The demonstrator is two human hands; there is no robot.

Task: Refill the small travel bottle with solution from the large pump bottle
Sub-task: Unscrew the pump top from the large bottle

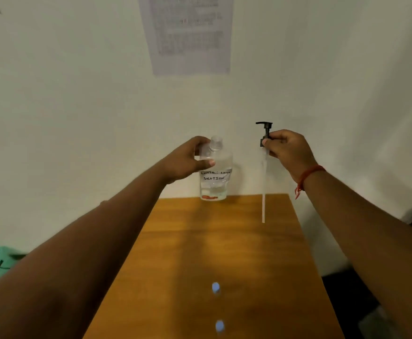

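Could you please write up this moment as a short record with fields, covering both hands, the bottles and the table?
left hand: grips the large bottle near its shoulder
large bottle: clear, upright at the table's far edge, neck open, handwritten label
right hand: pinches the black pump, lifted out of the bottle
pump tube: white, hangs straight down over the table
small blue objects: two on the near table, too blurred to identify

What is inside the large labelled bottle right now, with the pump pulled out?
The large bottle, gripped by the left hand, holds clear liquid; its level is unclear behind the handwritten label and fingers. No tube remains inside: the pump hangs from the right hand.
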